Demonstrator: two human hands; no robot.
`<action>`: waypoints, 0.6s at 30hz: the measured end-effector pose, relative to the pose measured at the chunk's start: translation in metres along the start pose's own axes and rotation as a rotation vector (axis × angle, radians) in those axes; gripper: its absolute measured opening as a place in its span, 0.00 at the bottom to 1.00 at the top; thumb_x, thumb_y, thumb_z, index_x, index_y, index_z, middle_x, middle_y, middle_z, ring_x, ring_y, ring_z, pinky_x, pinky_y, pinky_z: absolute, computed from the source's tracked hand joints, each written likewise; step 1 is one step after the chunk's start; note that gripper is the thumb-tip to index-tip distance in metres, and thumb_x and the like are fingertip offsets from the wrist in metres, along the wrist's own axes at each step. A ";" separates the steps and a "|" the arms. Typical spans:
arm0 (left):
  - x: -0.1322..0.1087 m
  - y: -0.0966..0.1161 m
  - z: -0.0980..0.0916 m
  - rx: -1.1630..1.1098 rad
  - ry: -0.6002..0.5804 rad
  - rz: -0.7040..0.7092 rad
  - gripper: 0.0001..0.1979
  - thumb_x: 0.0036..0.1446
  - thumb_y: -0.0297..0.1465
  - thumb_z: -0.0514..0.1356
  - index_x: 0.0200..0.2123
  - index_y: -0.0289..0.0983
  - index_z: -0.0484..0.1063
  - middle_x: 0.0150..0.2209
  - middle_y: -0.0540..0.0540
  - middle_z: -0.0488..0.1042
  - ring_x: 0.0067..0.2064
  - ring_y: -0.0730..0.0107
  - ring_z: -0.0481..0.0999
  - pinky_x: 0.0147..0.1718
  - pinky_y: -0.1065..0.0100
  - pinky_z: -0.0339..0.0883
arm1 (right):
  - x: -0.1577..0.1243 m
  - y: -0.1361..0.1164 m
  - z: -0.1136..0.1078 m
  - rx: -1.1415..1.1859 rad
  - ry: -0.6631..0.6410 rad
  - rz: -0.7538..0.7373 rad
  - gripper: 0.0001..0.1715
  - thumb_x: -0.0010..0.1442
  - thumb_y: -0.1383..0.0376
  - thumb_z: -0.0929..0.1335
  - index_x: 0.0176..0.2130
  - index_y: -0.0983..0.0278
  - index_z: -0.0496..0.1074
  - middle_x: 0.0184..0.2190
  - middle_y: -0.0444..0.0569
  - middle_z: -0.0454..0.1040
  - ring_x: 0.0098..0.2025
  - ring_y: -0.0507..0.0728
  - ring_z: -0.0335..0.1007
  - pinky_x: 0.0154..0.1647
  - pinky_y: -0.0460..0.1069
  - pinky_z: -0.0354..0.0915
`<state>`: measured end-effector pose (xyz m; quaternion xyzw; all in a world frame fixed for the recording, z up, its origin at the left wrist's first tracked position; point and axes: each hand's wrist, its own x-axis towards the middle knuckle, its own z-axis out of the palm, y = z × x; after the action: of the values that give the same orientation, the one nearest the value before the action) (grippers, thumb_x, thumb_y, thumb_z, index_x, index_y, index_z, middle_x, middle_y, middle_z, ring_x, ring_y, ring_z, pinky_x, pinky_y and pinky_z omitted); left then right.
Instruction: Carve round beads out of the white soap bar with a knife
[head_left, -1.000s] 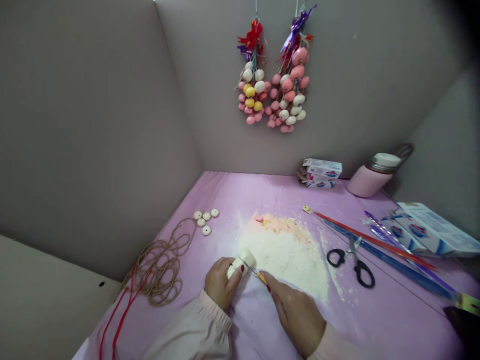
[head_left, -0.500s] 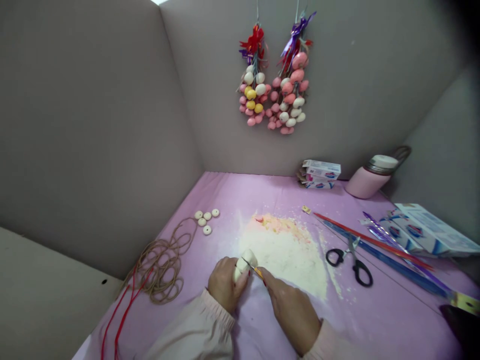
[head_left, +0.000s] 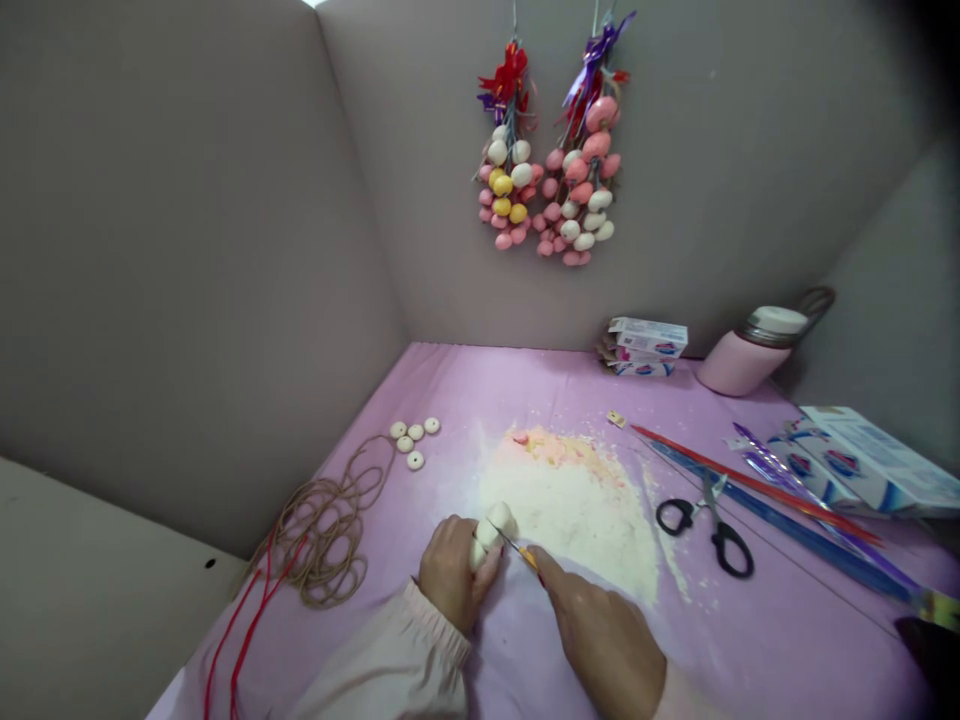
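My left hand (head_left: 450,572) is closed around a white soap piece (head_left: 491,528) and holds it down on the pink cloth (head_left: 465,400). My right hand (head_left: 600,640) pinches a small orange-handled blade (head_left: 519,548), whose thin tip touches the soap. Both hands are at the near edge of a pile of white and pink shavings (head_left: 570,500). Several small carved white beads (head_left: 412,442) lie to the left, beside a coil of brown cord (head_left: 322,530) with a red string (head_left: 240,630).
Black scissors (head_left: 709,525) lie right of the shavings, next to long red and blue ribbon strips (head_left: 757,490). Soap boxes (head_left: 645,345), a pink flask (head_left: 742,355) and flattened cartons (head_left: 862,465) sit at the back and right. Two bead garlands (head_left: 555,170) hang on the grey wall.
The blade has been drawn in small strokes over the soap; my right hand slid slightly right and nearer. My left hand stays on the soap.
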<state>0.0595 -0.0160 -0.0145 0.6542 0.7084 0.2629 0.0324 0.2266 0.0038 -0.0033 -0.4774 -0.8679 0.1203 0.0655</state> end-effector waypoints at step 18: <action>-0.005 0.001 -0.003 0.056 -0.015 0.014 0.13 0.50 0.39 0.46 0.29 0.37 0.63 0.27 0.46 0.65 0.31 0.69 0.66 0.28 0.70 0.57 | 0.003 -0.006 0.013 -0.078 0.058 0.001 0.21 0.57 0.69 0.53 0.50 0.55 0.52 0.24 0.42 0.70 0.23 0.52 0.67 0.18 0.45 0.51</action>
<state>0.0602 -0.0213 -0.0132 0.6617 0.7108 0.2381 0.0175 0.2170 0.0007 -0.0138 -0.4831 -0.8696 0.0725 0.0717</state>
